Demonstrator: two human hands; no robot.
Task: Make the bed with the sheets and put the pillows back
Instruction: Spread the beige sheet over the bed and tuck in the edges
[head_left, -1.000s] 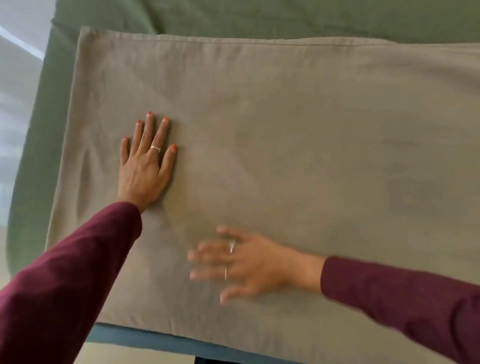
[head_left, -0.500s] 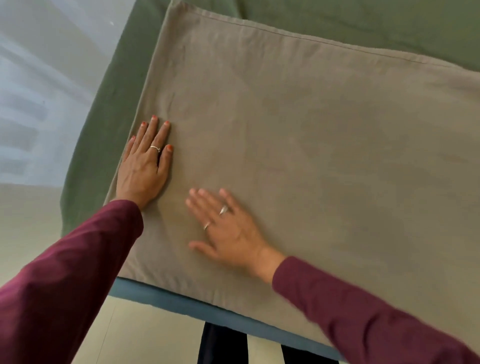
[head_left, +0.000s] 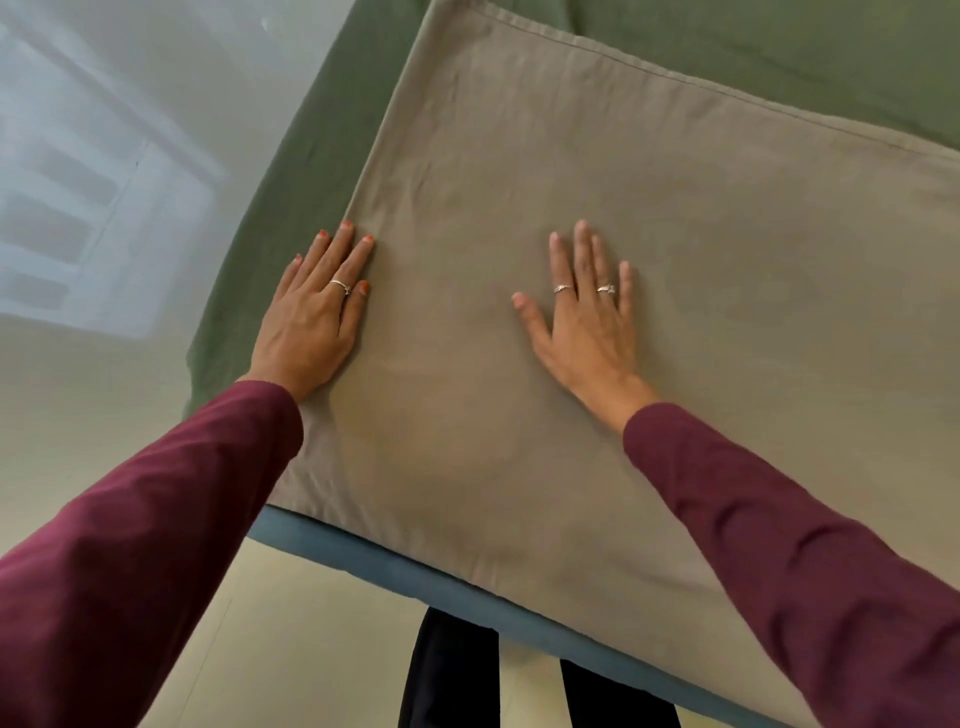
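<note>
A large beige pillow (head_left: 701, 249) lies flat on a green sheet (head_left: 311, 156) that covers the bed. My left hand (head_left: 314, 317) rests palm down on the pillow's left edge, fingers together and pointing away from me. My right hand (head_left: 587, 317) lies flat on the pillow's middle with its fingers spread. Neither hand holds anything. The pillow's right end runs out of the frame.
The bed's blue edge (head_left: 415, 571) shows below the pillow's near side. My dark trouser legs (head_left: 447, 670) stand against it on a pale floor (head_left: 130, 415). The bed's left side drops to the floor.
My right hand slid from the pillow's near left part up and to the right, turning its fingers away from me. My left hand stayed at the left edge. The view shifted left.
</note>
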